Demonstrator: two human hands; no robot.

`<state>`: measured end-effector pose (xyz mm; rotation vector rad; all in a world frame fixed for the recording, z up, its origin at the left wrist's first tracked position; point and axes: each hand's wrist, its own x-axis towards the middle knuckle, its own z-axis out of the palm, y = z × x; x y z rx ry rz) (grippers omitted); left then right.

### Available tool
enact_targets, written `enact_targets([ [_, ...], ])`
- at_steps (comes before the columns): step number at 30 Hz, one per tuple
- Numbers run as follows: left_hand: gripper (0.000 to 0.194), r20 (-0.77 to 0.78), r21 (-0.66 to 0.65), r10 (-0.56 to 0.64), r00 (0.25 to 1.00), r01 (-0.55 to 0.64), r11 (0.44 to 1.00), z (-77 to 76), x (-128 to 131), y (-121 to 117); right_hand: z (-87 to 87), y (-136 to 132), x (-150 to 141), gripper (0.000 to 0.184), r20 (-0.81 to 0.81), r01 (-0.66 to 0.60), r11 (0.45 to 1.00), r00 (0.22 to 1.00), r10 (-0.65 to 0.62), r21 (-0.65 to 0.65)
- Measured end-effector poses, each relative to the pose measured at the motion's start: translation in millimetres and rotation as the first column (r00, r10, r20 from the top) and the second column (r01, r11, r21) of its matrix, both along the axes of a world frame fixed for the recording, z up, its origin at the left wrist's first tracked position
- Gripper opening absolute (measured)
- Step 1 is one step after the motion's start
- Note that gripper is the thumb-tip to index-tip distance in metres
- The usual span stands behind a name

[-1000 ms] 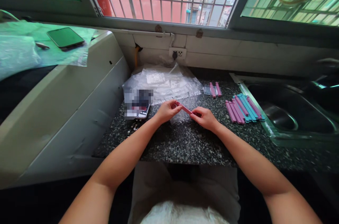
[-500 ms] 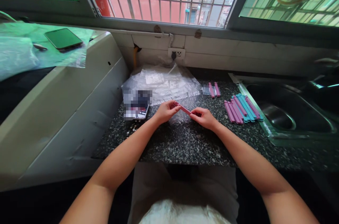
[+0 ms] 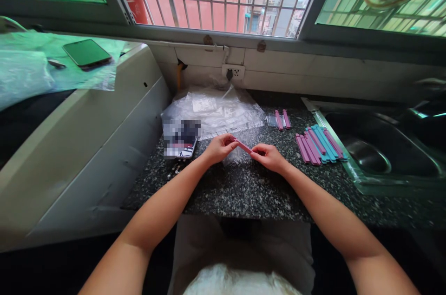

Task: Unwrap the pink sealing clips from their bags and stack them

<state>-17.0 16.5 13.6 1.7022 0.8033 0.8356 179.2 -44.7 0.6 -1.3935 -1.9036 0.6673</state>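
A slim pink plastic stick, shaped like a bag-sealing clip (image 3: 244, 146), slants between my two hands above the dark speckled counter (image 3: 240, 195). My left hand (image 3: 221, 147) is closed on its upper left end, thumb and fingers pinching it. Its lower right end is pinched by the thumb and fingers of my right hand (image 3: 267, 156). Clear plastic lies on the counter beneath the clip. To the right is a pile of pink clips (image 3: 304, 148) and blue clips (image 3: 318, 133). Two more pink clips (image 3: 279, 120) lie behind, on a small clear bag.
Clear plastic bags (image 3: 212, 109) are spread at the back. A phone-like object (image 3: 188, 151), partly blurred out, lies left of my hands, near small white bits (image 3: 174, 172). A sink (image 3: 393, 141) borders the right side; a white appliance (image 3: 139, 100) stands left, with a phone (image 3: 87, 52) on top.
The view has shifted very slightly. Both hands keep their pinch on the pink clip, and its slant is about the same.
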Motion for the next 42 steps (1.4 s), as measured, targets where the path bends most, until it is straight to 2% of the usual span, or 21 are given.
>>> enact_targets([
  [10,0.031,0.014,-0.011,-0.023,1.0,0.023,1.0,-0.4,-1.9,-0.6,1.9,-1.7,-0.5,0.019,-0.002,0.0,1.0,1.0,0.0,-0.015],
  [30,0.033,0.117,-0.083,-0.009,0.993,0.019,0.996,-2.4,0.5,-1.1,7.5,-3.5,-3.7,0.024,-0.044,0.024,0.998,0.999,-0.027,-0.065],
  [42,0.032,0.124,-0.105,-0.007,0.992,0.02,0.994,2.2,-0.5,-3.6,10.6,-6.0,-5.0,0.024,-0.047,0.012,0.997,0.999,-0.016,-0.075],
])
